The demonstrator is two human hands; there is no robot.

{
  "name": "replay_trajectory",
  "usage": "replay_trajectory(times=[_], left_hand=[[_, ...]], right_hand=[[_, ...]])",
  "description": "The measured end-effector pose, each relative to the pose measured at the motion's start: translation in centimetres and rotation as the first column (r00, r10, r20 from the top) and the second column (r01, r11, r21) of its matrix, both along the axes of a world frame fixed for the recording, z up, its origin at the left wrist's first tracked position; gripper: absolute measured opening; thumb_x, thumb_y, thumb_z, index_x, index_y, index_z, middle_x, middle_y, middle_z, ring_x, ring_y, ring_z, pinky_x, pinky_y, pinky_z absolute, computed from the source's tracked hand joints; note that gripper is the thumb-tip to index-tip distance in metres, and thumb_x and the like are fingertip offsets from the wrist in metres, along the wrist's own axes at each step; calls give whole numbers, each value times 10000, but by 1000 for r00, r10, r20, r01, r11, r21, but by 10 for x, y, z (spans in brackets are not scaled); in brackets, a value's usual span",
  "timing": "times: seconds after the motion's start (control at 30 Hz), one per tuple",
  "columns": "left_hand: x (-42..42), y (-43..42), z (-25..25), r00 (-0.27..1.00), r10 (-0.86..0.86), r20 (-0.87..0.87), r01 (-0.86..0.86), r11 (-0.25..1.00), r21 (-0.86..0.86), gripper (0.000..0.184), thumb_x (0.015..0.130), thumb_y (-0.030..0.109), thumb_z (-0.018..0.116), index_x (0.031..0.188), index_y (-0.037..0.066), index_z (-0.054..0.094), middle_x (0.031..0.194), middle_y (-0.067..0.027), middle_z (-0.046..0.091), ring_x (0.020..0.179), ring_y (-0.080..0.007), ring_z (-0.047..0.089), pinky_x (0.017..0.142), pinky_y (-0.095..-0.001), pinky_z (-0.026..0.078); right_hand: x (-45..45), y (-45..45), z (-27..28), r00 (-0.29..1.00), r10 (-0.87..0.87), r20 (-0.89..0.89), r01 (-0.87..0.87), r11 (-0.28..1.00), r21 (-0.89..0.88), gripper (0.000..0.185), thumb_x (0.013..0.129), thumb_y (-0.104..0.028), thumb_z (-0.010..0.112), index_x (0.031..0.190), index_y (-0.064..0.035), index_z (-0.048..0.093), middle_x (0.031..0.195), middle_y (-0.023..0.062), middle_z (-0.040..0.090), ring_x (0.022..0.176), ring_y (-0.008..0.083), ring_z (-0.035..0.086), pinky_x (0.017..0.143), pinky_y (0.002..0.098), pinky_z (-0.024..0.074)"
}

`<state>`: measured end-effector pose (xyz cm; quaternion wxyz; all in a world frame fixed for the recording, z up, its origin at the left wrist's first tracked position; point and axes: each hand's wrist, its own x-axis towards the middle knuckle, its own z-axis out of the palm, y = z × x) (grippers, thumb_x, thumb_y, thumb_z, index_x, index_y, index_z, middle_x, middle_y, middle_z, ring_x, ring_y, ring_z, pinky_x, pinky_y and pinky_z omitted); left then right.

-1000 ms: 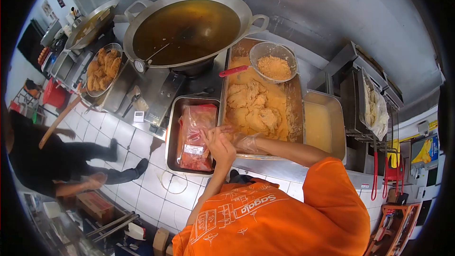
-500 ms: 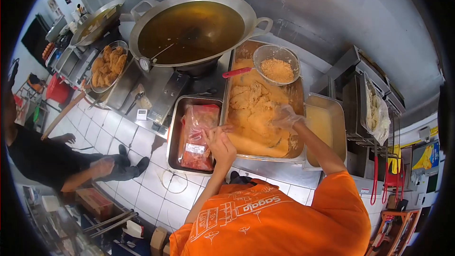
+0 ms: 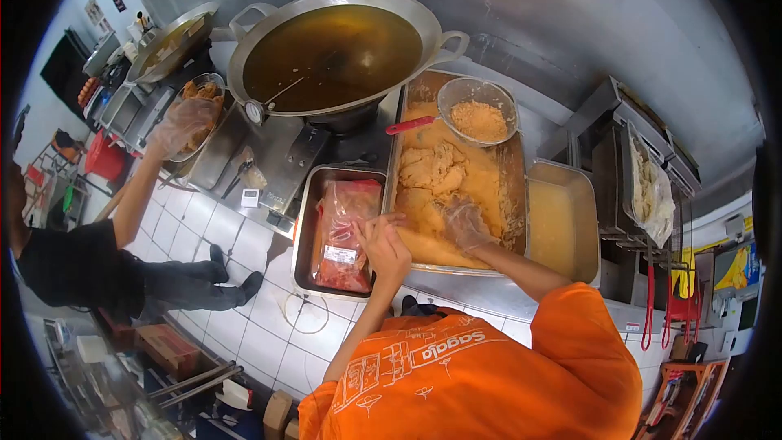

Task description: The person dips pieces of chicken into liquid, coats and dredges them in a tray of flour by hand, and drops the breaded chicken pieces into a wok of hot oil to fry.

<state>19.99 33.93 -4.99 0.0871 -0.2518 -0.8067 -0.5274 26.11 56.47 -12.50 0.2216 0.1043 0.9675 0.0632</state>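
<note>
My right hand (image 3: 467, 226), in a clear plastic glove, is down in the orange-tan breading flour (image 3: 497, 165). Its fingers reach out beside a heap of coated pieces (image 3: 434, 168), with the tips partly hidden. A wide metal tray (image 3: 521, 195) holds the flour. My left hand (image 3: 384, 246) is bare, fingers spread, at the tray's near left corner. It overlaps the edge of a clear bag of red raw meat (image 3: 346, 228) with a white label, lying in a smaller metal pan (image 3: 306, 232). Whether it presses on the bag I cannot tell.
A red-handled strainer (image 3: 478, 118) with crumbs rests on the tray's far end. Behind stands a large wok of oil (image 3: 334, 57) with a thermometer (image 3: 255, 112). A pan of pale liquid (image 3: 562, 220) is at right. A co-worker's gloved hand (image 3: 181, 126) is over fried chicken (image 3: 201, 90).
My right hand has moved left and toward me through the flour. The left hand stays about where it was. The co-worker's gloved hand has risen to the fried chicken.
</note>
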Motion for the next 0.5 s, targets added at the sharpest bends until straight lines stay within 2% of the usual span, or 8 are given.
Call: replay_trajectory(times=[0.03, 0.13, 0.2, 0.27, 0.33, 0.4, 0.47, 0.5], left_hand=[[0, -1, 2, 1000, -8, 2, 8, 1000, 1, 359, 1031, 207, 339, 1037, 65, 669, 1043, -54, 710, 1142, -311, 560, 1206, -616, 112], [-3, -1, 6, 1000, -23, 0, 22, 1000, 6, 363, 1037, 206, 335, 1040, 69, 670, 1028, -45, 712, 1148, -305, 555, 1207, -613, 111], [-2, -1, 6, 1000, -17, -2, 17, 1000, 4, 364, 1039, 207, 333, 1042, 70, 670, 1016, -41, 712, 1154, -302, 552, 1208, -612, 110], [-2, 0, 7, 1000, -2, -12, 2, 1000, 1, 365, 1040, 210, 333, 1046, 69, 670, 1007, -39, 713, 1160, -300, 549, 1209, -613, 109], [-1, 0, 6, 1000, -14, -4, 14, 1000, -4, 367, 1041, 210, 331, 1048, 66, 668, 1000, -40, 713, 1156, -301, 550, 1212, -611, 104], [-4, 1, 5, 1000, -15, -7, 15, 1000, 2, 369, 1041, 210, 329, 1048, 62, 667, 997, -43, 713, 1155, -302, 551, 1215, -608, 101], [-3, 1, 2, 1000, -10, -5, 10, 1000, 13, 371, 1041, 210, 327, 1048, 58, 666, 997, -47, 712, 1156, -304, 551, 1218, -606, 99], [-2, 1, 2, 1000, -18, 2, 18, 1000, 13, 373, 1041, 211, 327, 1044, 55, 665, 1000, -49, 712, 1157, -305, 552, 1219, -603, 100]], right_hand=[[-5, -10, 38, 998, -18, 53, 19, 1000, -21, 767, 938, -540, 549, 1582, -169, 354, 1447, 255, 527, 1326, 468, 496, 1033, 582, 444], [-11, 16, 61, 997, -49, -58, 31, 961, -275, 654, 911, -459, 610, 1466, -139, 479, 1348, 242, 592, 1268, 404, 551, 1084, 493, 437], [-10, 38, 80, 983, -183, -6, 163, 893, -419, 636, 886, -421, 658, 1424, -113, 513, 1313, 230, 616, 1230, 370, 582, 1097, 446, 440], [-9, 46, 126, 888, -384, 251, 458, 783, -421, 697, 866, -438, 690, 1443, -102, 488, 1324, 220, 615, 1231, 352, 581, 1096, 428, 446], [1, 45, 117, 969, -165, 181, 223, 901, -372, 731, 847, -453, 713, 1450, -110, 480, 1371, 206, 594, 1245, 355, 567, 1098, 438, 446], [-1, 39, 107, 980, -164, 111, 196, 893, -405, 761, 830, -471, 732, 1457, -126, 476, 1399, 192, 575, 1257, 349, 556, 1097, 439, 447], [-7, 20, 100, 914, -399, 72, 373, 757, -537, 784, 815, -492, 749, 1466, -150, 475, 1410, 177, 560, 1268, 334, 547, 1094, 432, 451], [-5, 33, 73, 949, -310, 60, 295, 804, -516, 802, 812, -512, 748, 1467, -141, 472, 1391, 176, 567, 1252, 326, 552, 1088, 426, 453]])
